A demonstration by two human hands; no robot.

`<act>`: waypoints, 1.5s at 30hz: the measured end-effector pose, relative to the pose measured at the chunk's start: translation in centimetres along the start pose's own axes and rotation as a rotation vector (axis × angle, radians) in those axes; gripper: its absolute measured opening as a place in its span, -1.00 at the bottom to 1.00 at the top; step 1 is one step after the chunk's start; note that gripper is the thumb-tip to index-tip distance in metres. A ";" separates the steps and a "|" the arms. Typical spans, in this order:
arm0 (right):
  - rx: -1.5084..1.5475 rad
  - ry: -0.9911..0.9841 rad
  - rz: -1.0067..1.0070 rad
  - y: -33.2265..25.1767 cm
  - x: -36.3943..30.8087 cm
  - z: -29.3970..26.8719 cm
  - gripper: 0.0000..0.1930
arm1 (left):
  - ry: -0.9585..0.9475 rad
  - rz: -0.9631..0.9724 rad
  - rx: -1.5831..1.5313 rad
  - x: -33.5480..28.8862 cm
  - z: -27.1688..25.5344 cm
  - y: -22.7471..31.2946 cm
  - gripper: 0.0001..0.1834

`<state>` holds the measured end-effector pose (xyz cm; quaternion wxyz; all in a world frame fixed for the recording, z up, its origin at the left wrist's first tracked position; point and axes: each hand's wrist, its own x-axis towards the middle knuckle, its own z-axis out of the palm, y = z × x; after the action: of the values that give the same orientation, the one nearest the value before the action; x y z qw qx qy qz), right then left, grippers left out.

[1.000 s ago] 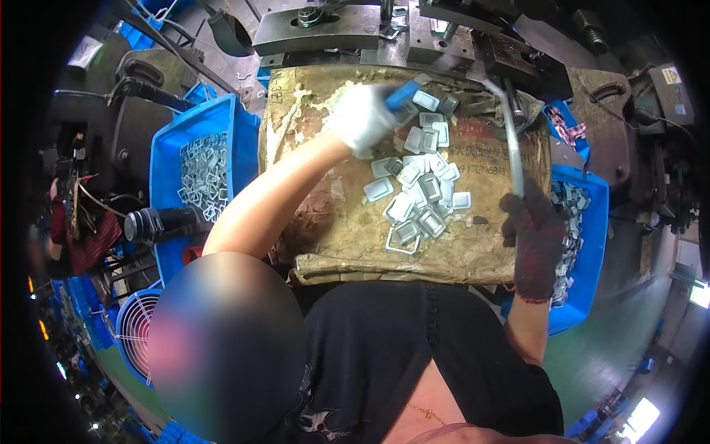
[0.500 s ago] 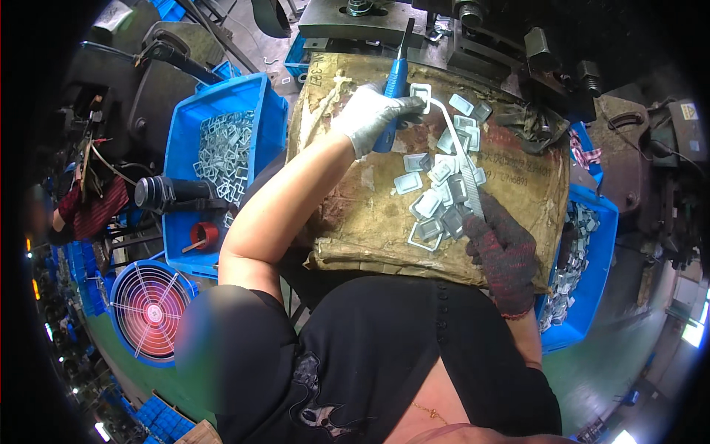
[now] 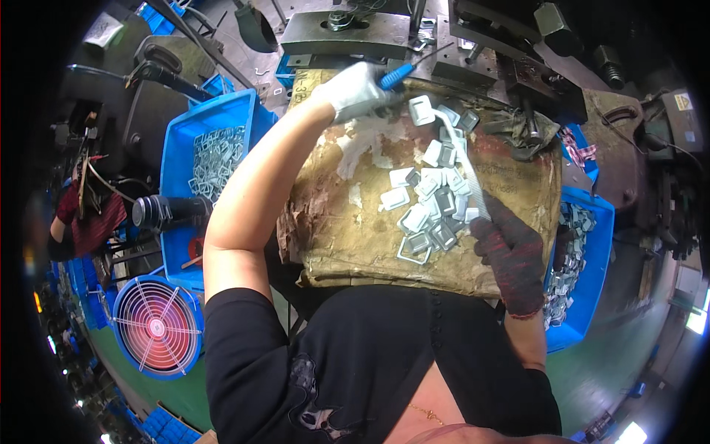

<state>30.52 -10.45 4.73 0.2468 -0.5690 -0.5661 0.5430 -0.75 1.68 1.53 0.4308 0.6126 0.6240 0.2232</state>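
My left hand (image 3: 356,92), in a white glove, is closed round a blue-handled tool (image 3: 397,76) whose thin dark shaft points up and right. It is over the far left part of a worn, brown-covered work surface (image 3: 333,244). My right hand (image 3: 512,259), in a dark red-and-black glove, grips a pale tool (image 3: 469,172) with a ribbed handle and a curved neck. At that tool's far end sits a small rectangular metal part (image 3: 421,110), apart from my left hand. Several similar shallow metal parts (image 3: 418,217) lie heaped left of the tool.
A blue bin (image 3: 177,144) of metal frames stands left, a black cylinder (image 3: 166,212) reaching over it. Another blue bin (image 3: 595,270) of parts is at right. Heavy machine blocks (image 3: 347,33) border the far side. A caged fan (image 3: 157,327) stands lower left.
My left hand has moved up and left, away from the metal part at the pale tool's end. Its blue-handled tool has swung from upright to slanting right. My right hand keeps its grip.
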 end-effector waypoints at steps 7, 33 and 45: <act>0.021 0.344 0.004 -1.8 2.1 -1.5 -0.60 | 0.098 0.042 0.941 6.5 -2.3 6.6 -0.72; -0.593 0.525 -0.519 -1.0 10.8 2.5 -0.62 | 0.341 0.039 0.461 -1.4 3.6 -2.2 -0.62; -0.145 0.483 -0.075 -4.4 3.5 -1.7 -0.58 | -0.157 0.613 1.012 5.1 6.5 3.7 -0.52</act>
<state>29.56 -5.67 7.97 0.3533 -0.6770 -0.5489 0.3400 7.23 5.48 -0.30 0.0460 0.9086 0.4138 -0.0337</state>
